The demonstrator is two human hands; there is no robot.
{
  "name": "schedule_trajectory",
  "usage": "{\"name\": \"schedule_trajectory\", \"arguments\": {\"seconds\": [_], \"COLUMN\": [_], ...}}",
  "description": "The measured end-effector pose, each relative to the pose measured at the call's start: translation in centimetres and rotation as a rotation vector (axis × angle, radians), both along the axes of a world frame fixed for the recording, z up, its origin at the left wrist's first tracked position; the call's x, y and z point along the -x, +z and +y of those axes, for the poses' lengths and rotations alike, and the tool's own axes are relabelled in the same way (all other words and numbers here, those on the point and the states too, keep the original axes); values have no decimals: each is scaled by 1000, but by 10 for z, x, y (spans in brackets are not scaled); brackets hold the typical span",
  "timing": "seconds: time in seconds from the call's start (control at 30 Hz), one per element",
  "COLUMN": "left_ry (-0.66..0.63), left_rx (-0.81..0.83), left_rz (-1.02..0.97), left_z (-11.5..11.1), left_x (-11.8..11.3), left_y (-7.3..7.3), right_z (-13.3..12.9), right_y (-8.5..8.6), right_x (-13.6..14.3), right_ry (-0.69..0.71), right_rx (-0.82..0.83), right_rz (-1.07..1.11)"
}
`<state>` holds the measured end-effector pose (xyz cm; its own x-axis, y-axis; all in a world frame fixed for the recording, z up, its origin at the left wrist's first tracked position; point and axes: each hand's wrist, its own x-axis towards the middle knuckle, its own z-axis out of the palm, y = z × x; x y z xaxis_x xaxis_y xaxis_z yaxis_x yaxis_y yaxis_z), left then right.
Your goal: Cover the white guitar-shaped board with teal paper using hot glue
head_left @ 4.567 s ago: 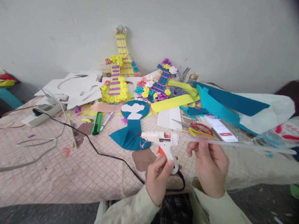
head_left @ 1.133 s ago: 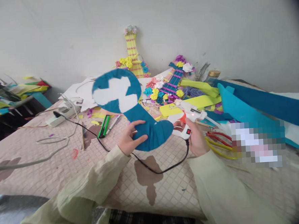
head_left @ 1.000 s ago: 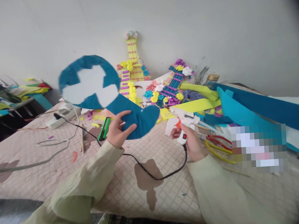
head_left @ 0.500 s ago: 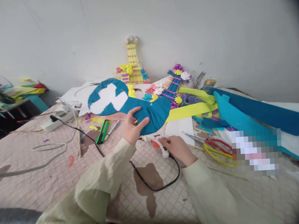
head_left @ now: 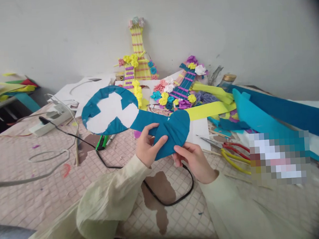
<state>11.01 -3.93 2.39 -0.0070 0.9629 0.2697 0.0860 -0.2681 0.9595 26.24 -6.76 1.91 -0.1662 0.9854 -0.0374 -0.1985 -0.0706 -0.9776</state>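
At far left, a side surface with coloured paper stands beyond the table's [head_left: 15, 150] left edge. Near that edge toward the back lies a power strip [head_left: 37, 130]; a grey cable [head_left: 6, 184] runs from the left edge and loops in front of it. A stretch of quilted cloth spreads from there to the front edge. A wooden stick [head_left: 77, 153] and a green cutter [head_left: 101, 142] lie farther in, the cutter partly behind the blue piece [head_left: 144, 120].

That piece is held up over the middle of the table, its round, white-centred end toward the back left. The left hand [head_left: 149, 145] grips its curved end, thumb in front. At that end's lower right border is the right hand [head_left: 196, 159], thumb touching it, other fingers curled and partly hidden; whether it pinches the piece or holds something else cannot be told. Below, a black cord [head_left: 170, 205] loops between the sleeves, with cloth and a brown patch [head_left: 158, 190] reaching toward the front edge.

Flower-trimmed woven pieces [head_left: 138, 41] crowd the back edge. Right of the right hand, near it, lie scissors [head_left: 227, 144]; beyond them, long blue sheets [head_left: 283, 113] fill the back right.
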Motion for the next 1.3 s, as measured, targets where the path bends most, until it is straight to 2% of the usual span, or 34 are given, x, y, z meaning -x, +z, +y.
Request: {"name": "schedule_trajectory", "arguments": {"seconds": [0.17,0.3,0.37,0.4,0.47,0.5,0.57,0.63,0.73,0.83,0.97,1.17,1.3], "left_ry": [-141,-152,-58,29,201,242,175,6,-203,-319,-339,-356,-351], "left_rx": [-2,141,137,66,-191,-322,-468,-447,-347,-342,-368,-248,-256], "left_rz": [4,-9,113,209,413,508,664,754,741,668,614,617,603], "left_z": [2,5,5,5,5,6,9,15,26,34,37,36,36], "left_x": [7,17,24,27,34,37,43,49,57,61,59,55,54], "left_y": [5,10,15,18,24,27,32,33,29,21,14,10,9], "right_z": [2,4,5,5,4,3,0,-3,-5,-5,-6,-6,-6], "right_y": [-1,-1,-1,-1,-2,-3,-5,-7,-9,-8,-3,0,-1], "right_x": [-6,-10,-11,-12,-11,-10,-8,-4,1,3,1,0,-1], "right_ry": [-64,-128,-160,-162,-133,-103,-27,45,101,112,124,195,218], "right_rx": [27,14,8,10,24,31,47,71,102,126,141,169,167], "right_rz": [78,66,67,61,36,20,-7,-24,-52,-62,-71,-95,-36]}}
